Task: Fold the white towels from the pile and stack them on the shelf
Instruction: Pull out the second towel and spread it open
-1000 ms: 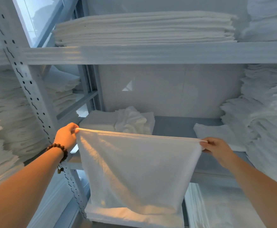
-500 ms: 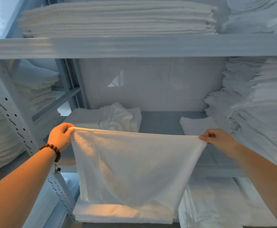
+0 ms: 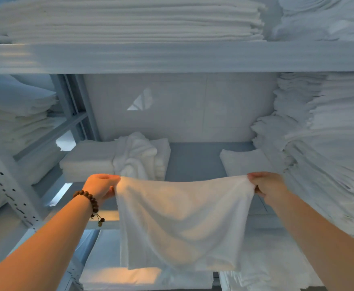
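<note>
The left hand [image 3: 100, 185] and the right hand [image 3: 266, 185] each pinch one top corner of a white towel [image 3: 182, 223], which hangs between them. Beyond the hands is the grey shelf [image 3: 195, 160]; it carries a small folded stack [image 3: 87, 162] behind the left hand and a tall pile [image 3: 323, 148] beside the right hand.

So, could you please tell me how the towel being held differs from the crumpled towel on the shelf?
The held towel hangs spread out between the left hand and right hand; the crumpled towel sits bunched against a folded stack. The held one hangs in front of the shelf; the crumpled one rests on it. Both are white.
</note>
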Demonstrator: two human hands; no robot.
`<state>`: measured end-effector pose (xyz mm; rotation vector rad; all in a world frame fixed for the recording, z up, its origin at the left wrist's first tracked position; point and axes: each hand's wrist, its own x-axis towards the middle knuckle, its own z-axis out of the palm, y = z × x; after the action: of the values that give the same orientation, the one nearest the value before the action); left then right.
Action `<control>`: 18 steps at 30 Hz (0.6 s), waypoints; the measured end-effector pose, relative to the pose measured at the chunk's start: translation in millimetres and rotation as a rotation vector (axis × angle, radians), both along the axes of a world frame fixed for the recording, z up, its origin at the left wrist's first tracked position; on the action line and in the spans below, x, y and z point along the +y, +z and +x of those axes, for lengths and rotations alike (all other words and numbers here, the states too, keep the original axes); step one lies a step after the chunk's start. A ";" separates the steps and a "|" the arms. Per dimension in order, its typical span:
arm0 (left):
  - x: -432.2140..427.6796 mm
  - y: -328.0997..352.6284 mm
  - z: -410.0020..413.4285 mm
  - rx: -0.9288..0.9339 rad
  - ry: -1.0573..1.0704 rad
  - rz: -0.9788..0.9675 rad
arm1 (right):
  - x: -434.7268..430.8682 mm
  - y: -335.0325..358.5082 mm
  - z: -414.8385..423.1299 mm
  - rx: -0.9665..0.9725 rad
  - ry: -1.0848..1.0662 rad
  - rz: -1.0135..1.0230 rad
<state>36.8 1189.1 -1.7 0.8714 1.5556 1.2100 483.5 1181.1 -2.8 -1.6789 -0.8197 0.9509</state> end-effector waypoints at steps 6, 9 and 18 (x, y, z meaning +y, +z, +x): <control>-11.0 31.9 78.6 0.083 -0.223 0.147 | -20.5 35.8 -62.2 0.200 0.223 0.056; -20.5 44.5 108.4 0.154 -0.281 0.229 | -28.8 50.2 -92.2 0.176 0.325 0.048; -46.2 64.7 152.4 0.672 -0.485 0.483 | -46.9 70.7 -152.6 0.139 0.347 0.062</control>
<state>189.1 1142.8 63.0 2.0021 1.4159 0.9842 330.9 1134.1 67.9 -1.4242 -1.0551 1.2500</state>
